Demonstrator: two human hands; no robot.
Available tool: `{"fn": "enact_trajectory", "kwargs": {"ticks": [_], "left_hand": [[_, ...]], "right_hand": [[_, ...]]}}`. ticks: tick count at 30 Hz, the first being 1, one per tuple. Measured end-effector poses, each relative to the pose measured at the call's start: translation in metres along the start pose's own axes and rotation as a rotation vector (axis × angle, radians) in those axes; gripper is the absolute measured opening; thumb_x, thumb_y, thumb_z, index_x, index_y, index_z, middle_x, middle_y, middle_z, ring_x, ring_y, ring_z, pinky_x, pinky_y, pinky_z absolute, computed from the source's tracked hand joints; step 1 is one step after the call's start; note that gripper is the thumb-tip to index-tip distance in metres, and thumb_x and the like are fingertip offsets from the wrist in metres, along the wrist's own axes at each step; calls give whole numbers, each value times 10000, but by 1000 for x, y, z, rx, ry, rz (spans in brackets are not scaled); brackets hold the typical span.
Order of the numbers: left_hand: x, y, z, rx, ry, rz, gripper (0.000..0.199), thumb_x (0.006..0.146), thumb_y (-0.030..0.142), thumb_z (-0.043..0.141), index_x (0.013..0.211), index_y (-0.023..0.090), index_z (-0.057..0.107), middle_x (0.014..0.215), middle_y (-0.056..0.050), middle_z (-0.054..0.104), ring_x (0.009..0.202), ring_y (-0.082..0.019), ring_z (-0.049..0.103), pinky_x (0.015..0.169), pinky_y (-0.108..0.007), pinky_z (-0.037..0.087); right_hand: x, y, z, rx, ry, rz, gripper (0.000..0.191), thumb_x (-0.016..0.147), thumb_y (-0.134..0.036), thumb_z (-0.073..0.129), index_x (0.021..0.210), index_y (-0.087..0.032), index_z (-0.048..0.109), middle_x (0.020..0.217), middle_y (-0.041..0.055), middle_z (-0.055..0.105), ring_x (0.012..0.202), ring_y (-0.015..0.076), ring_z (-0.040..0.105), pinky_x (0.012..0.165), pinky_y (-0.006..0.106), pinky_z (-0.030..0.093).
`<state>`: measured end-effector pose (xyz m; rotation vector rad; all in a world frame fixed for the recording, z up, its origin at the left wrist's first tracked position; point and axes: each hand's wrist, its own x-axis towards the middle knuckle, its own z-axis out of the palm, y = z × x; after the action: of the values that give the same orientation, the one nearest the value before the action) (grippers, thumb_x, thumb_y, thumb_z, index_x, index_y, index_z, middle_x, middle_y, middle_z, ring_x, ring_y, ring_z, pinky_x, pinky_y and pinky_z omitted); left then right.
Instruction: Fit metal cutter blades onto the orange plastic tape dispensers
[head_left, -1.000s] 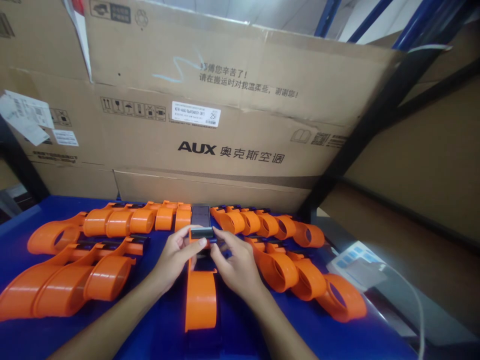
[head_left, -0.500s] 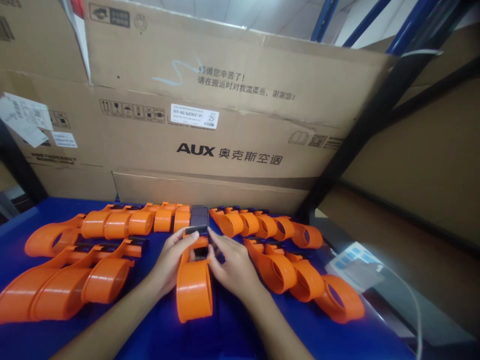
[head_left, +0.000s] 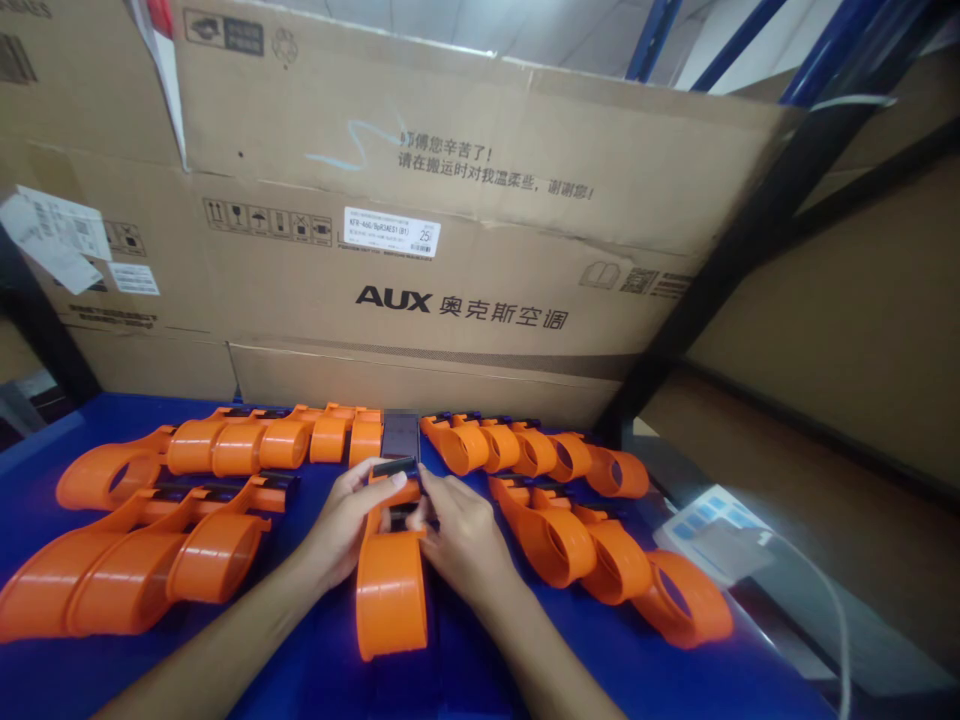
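Observation:
In the middle, an orange tape dispenser [head_left: 391,600] is held with its wide ring towards me and its black end piece [head_left: 394,467] away from me. My left hand [head_left: 346,520] is closed around its left side, thumb lying along the top by the black piece. On the other side, my right hand [head_left: 463,525] pinches the narrow part; some of its fingers are hidden behind the dispenser. Just beyond the hands lies a dark flat rectangular object [head_left: 400,434]. Rows of similar dispensers [head_left: 214,558] lie on the left, and more dispensers [head_left: 555,540] on the right.
A blue tabletop [head_left: 315,670] lies under everything. Behind it stands a large cardboard box [head_left: 480,240] printed AUX. Dark rack posts [head_left: 675,320] slant up at the right. A white-and-blue box [head_left: 712,535] and a white cable [head_left: 836,610] are at the right edge.
The held tape dispenser has come slightly lower in the view. My right fingers have shifted and curled in more closely on its right side. The rows of dispensers stay as they were.

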<state>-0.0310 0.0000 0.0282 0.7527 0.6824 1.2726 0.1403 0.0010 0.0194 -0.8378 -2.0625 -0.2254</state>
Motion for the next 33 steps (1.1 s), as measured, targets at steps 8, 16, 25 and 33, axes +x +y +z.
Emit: {"fn": "enact_trajectory", "kwargs": {"ticks": [8, 16, 25, 33], "left_hand": [[2, 1, -6, 145, -24, 83, 331, 789, 327, 851, 1040, 179, 693, 609, 59, 605, 394, -56, 491, 414, -160, 380], [4, -8, -7, 373, -73, 198, 355, 912, 470, 707, 1112, 178, 672, 577, 70, 537, 400, -72, 462, 419, -189, 361], [2, 2, -9, 412, -58, 190, 342, 852, 460, 753, 1040, 183, 681, 499, 79, 525, 319, -78, 414, 366, -194, 316], [-4, 11, -4, 331, -19, 189, 279, 864, 423, 740, 994, 191, 655, 429, 93, 476, 318, -74, 376, 371, -183, 297]], "right_hand": [[6, 2, -10, 123, -52, 81, 457, 949, -144, 547, 1406, -139, 563, 930, 112, 745, 763, 221, 716, 738, 364, 640], [5, 3, -10, 154, -42, 178, 313, 964, -216, 596, 1272, -167, 619, 868, 72, 747, 677, 194, 714, 673, 313, 607], [11, -9, -17, 328, -78, 306, 192, 968, -218, 553, 1141, -204, 634, 857, 48, 740, 702, 184, 709, 669, 287, 586], [18, 16, -27, 373, 60, 573, 193, 993, -255, 473, 975, -206, 659, 792, 38, 741, 659, 185, 692, 612, 280, 551]]}}
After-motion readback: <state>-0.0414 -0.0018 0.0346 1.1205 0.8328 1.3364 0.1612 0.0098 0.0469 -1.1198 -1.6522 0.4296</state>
